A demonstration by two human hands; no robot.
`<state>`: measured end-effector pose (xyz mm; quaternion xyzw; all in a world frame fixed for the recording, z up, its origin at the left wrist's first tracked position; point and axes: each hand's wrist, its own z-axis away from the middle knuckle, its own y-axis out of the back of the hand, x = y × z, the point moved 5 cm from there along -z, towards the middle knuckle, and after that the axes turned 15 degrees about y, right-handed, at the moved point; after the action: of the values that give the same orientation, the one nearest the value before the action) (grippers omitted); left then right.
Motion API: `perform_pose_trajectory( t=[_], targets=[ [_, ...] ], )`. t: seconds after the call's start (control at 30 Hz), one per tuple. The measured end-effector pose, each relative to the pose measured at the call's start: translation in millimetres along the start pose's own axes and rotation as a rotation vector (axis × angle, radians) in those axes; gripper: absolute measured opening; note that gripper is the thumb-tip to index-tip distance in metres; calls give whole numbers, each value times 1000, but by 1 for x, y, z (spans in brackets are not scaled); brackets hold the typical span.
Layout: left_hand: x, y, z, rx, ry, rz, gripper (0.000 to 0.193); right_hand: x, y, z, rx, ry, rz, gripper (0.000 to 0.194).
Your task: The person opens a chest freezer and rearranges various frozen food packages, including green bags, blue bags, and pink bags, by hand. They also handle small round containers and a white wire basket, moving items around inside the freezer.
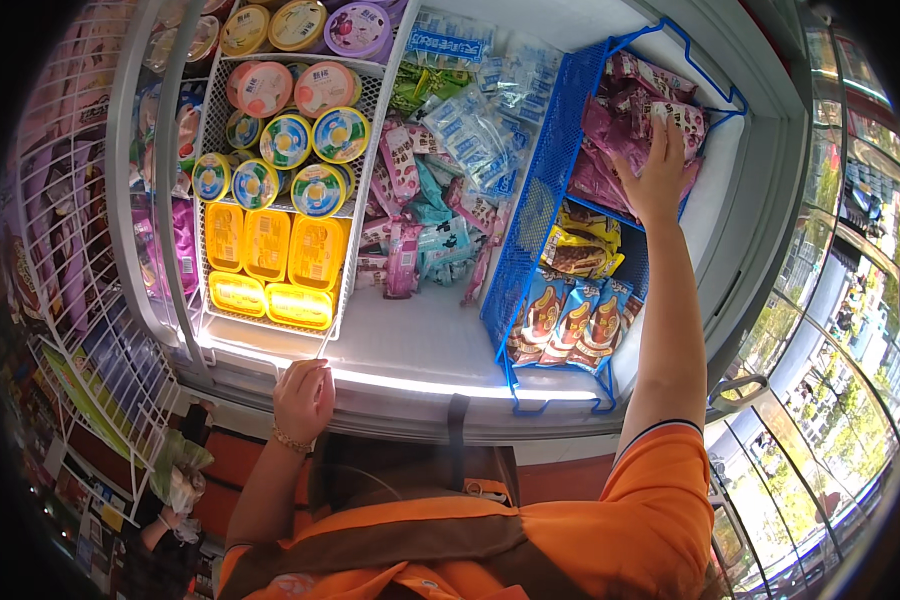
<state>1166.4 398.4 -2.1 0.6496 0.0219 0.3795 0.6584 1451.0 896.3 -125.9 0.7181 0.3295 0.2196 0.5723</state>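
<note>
Inside an open chest freezer, my right hand (658, 176) reaches into the far part of a blue wire basket (544, 150) and touches pink ice cream wrappers (607, 184), fingers spread; whether it grips one I cannot tell. My left hand (304, 397) rests at the near freezer rim with curled fingers, beside a thin white wire end; what it holds, if anything, is unclear. Left of centre, a white wire basket (379, 112) holds round ice cream tubs (285, 141) and yellow rectangular tubs (266, 244). Loose pink and teal packets (442, 240) lie between the baskets.
Clear-and-blue packets (480, 135) lie at the freezer's far middle. Yellow packets (583, 251) and blue-brown ice cream packs (574, 322) fill the blue basket's near part. A white wire rack (82, 262) stands left. Another person's arm (154, 531) with a plastic bag shows lower left.
</note>
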Motion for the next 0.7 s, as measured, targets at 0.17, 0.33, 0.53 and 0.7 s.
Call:
perform_pose_trajectory(
  t=[0.17, 0.33, 0.53, 0.7],
  targets=[
    [1, 4, -2, -7, -5, 31, 6, 40, -20, -9, -56, -153, 107, 75],
    [-6, 14, 2, -10, 73, 81, 7, 2, -29, -23, -258, -214, 210, 66],
    [-30, 43, 9, -46, -32, -113, 17, 0, -14, -14, -189, -176, 229, 64],
    [-40, 38, 9, -70, -67, -279, 25, -42, 30, -3, 192, 99, -32, 66]
  ],
)
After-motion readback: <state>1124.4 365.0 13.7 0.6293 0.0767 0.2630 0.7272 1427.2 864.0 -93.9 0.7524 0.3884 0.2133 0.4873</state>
